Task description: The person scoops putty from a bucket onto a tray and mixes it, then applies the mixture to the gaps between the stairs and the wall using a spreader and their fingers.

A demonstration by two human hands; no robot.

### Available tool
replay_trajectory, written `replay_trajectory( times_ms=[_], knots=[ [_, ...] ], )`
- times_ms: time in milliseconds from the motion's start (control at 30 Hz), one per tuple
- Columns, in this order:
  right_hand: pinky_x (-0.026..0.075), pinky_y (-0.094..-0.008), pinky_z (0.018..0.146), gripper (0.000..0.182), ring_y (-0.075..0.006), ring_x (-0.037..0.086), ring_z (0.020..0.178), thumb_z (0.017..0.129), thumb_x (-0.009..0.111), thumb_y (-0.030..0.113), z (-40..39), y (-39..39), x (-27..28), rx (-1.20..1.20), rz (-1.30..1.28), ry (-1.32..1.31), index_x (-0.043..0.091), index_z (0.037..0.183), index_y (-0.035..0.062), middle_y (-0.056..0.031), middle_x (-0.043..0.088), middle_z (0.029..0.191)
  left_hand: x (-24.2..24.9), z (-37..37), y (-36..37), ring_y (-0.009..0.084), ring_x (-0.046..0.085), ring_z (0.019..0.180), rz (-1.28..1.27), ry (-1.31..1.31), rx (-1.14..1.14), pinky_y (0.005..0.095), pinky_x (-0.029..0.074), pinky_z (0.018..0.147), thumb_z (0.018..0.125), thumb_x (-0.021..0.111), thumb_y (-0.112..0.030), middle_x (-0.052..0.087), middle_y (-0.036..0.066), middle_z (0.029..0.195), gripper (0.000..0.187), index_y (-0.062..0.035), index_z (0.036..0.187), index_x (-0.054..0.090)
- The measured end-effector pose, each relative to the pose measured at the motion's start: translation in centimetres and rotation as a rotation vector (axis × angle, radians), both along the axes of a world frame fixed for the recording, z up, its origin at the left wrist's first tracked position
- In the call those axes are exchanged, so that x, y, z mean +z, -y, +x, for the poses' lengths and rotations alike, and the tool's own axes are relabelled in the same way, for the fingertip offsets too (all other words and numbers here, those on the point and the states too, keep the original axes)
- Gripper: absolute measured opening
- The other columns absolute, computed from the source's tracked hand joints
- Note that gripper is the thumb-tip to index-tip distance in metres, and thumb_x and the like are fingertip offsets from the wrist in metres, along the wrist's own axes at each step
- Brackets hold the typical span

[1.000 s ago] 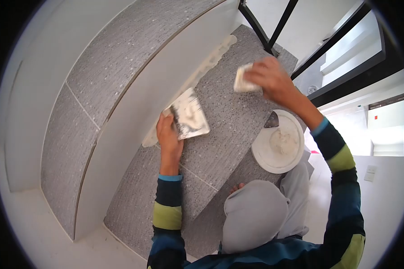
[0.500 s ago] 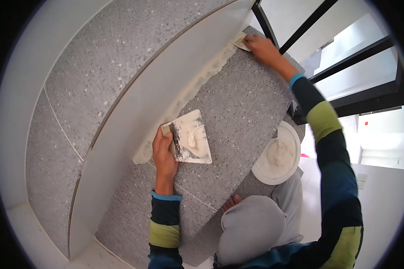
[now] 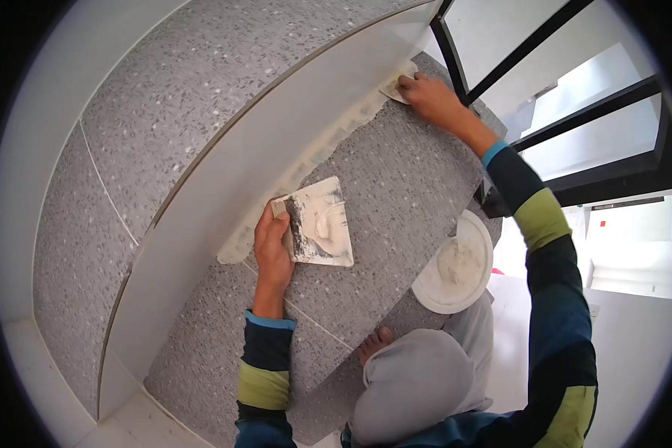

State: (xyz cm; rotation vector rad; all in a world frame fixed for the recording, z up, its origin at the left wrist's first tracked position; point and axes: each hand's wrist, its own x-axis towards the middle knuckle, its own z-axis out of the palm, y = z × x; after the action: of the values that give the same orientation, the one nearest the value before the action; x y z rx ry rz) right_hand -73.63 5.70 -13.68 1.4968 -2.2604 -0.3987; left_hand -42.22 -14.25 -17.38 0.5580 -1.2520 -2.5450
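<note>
My left hand [image 3: 274, 250] is closed around the edge of a flat putty board [image 3: 322, 224], whose face carries a smear of off-white paste [image 3: 327, 224]. It is held above the grey speckled stair tread [image 3: 403, 179]. At the far end of the tread, my right hand [image 3: 429, 97] grips a small putty knife [image 3: 393, 92] against the corner where the tread meets the pale riser [image 3: 276, 131]. A band of paste [image 3: 328, 145] runs along that corner. The knife's handle is mostly hidden by my fingers.
A round white plate-like container [image 3: 455, 272] with paste in it sits on the lower step, near my bent knee [image 3: 418, 373] and bare foot [image 3: 375, 343]. Black metal railing bars [image 3: 597, 179] border the right side. An upper speckled step [image 3: 164, 119] curves along the left.
My right hand and the putty knife have moved slightly back along the corner, away from the railing post. The view has shifted a little; my left hand still holds the board.
</note>
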Motion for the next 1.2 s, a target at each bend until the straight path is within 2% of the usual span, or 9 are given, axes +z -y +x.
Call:
replay_trajectory(
  times_ms=[133, 333, 433, 700, 800, 833, 867, 1033, 1200],
  knots=[
    [0.050, -0.0351, 0.061, 0.014, -0.0265, 0.056, 0.083, 0.071, 0.054, 0.003, 2.4, 0.8, 5.7, -0.033, 0.320, 0.059, 0.064, 0.081, 0.0036, -0.0092, 0.057, 0.091, 1.1, -0.4, -0.4, 0.0183, 0.054, 0.097, 0.181, -0.048, 0.029, 0.0298, 0.042, 0.087, 0.086, 0.038, -0.011, 0.053, 0.010, 0.109, 0.038, 0.0038, 0.121, 0.040],
    [0.051, -0.0329, 0.069, 0.037, -0.0256, 0.057, 0.091, 0.072, 0.054, 0.002, 16.0, 0.3, 7.2, 0.290, -0.563, 0.707, 0.058, 0.108, 0.0085, -0.0092, 0.058, 0.103, 2.3, -0.5, -3.1, 0.0218, 0.056, 0.095, 0.416, 0.089, 0.064, 0.0353, 0.047, 0.083, 0.086, 0.039, -0.012, 0.054, 0.012, 0.104, 0.028, 0.0026, 0.109, 0.045],
    [0.052, -0.0335, 0.069, 0.042, -0.0253, 0.058, 0.093, 0.073, 0.055, 0.003, 21.3, -0.5, 6.9, 0.466, -0.384, 0.596, 0.055, 0.114, 0.0100, -0.0085, 0.057, 0.110, 2.6, 0.1, -4.0, 0.0211, 0.061, 0.084, 0.516, 0.119, 0.046, 0.0369, 0.052, 0.074, 0.085, 0.042, -0.011, 0.058, 0.010, 0.094, 0.019, 0.0006, 0.099, 0.048],
    [0.048, -0.0389, 0.069, 0.025, -0.0304, 0.058, 0.082, 0.071, 0.053, 0.011, 7.3, -1.4, 4.0, -0.315, -0.353, 0.175, 0.058, 0.094, 0.0016, -0.0132, 0.057, 0.098, 6.1, 8.2, -0.8, 0.0136, 0.058, 0.081, 0.152, -0.025, 0.117, 0.0250, 0.049, 0.070, 0.086, 0.049, -0.022, 0.057, 0.007, 0.095, 0.038, 0.0014, 0.116, 0.045],
    [0.049, -0.0393, 0.068, 0.020, -0.0330, 0.057, 0.083, 0.071, 0.054, 0.011, 3.0, 0.3, 2.8, -0.435, -0.283, 0.133, 0.060, 0.087, 0.0012, -0.0162, 0.056, 0.091, 3.0, 12.9, 1.7, 0.0079, 0.048, 0.041, 0.081, -0.016, 0.242, 0.0208, 0.040, 0.035, 0.087, 0.048, -0.022, 0.051, 0.001, 0.059, 0.020, -0.0044, 0.095, 0.050],
    [0.050, -0.0404, 0.068, 0.019, -0.0344, 0.057, 0.085, 0.071, 0.055, 0.011, 2.2, 0.9, 2.8, -0.523, -0.224, 0.144, 0.061, 0.086, 0.0013, -0.0175, 0.057, 0.092, 1.6, 15.1, 3.1, 0.0134, 0.057, 0.068, 0.129, -0.079, 0.240, 0.0239, 0.048, 0.058, 0.082, 0.052, -0.023, 0.056, 0.006, 0.080, 0.026, -0.0014, 0.097, 0.052],
    [0.050, -0.0415, 0.068, 0.018, -0.0358, 0.057, 0.086, 0.071, 0.056, 0.011, 1.5, 1.4, 2.6, -0.609, -0.159, 0.155, 0.061, 0.085, 0.0014, -0.0189, 0.057, 0.092, 0.4, 17.2, 4.5, 0.0130, 0.053, 0.062, 0.141, -0.154, 0.220, 0.0242, 0.045, 0.052, 0.081, 0.052, -0.023, 0.054, 0.004, 0.074, 0.023, -0.0037, 0.093, 0.052],
    [0.051, -0.0441, 0.067, 0.018, -0.0357, 0.057, 0.087, 0.074, 0.054, 0.012, -1.8, 2.5, 1.1, -0.650, -0.158, 0.118, 0.063, 0.087, 0.0021, -0.0195, 0.057, 0.094, -0.3, 24.8, 8.9, 0.0078, 0.033, 0.031, 0.026, -0.114, 0.365, 0.0236, 0.025, 0.028, 0.086, 0.046, -0.022, 0.040, -0.003, 0.045, 0.021, -0.0089, 0.102, 0.049],
    [0.051, -0.0426, 0.067, 0.020, -0.0334, 0.059, 0.086, 0.081, 0.050, 0.021, -3.9, 2.8, -0.7, -0.618, -0.066, 0.015, 0.065, 0.084, 0.0067, -0.0154, 0.061, 0.092, -1.6, 29.7, 12.4, 0.0062, 0.031, 0.030, -0.002, -0.233, 0.326, 0.0220, 0.023, 0.027, 0.089, 0.043, -0.027, 0.036, -0.002, 0.041, 0.027, -0.0052, 0.106, 0.045]
  ],
)
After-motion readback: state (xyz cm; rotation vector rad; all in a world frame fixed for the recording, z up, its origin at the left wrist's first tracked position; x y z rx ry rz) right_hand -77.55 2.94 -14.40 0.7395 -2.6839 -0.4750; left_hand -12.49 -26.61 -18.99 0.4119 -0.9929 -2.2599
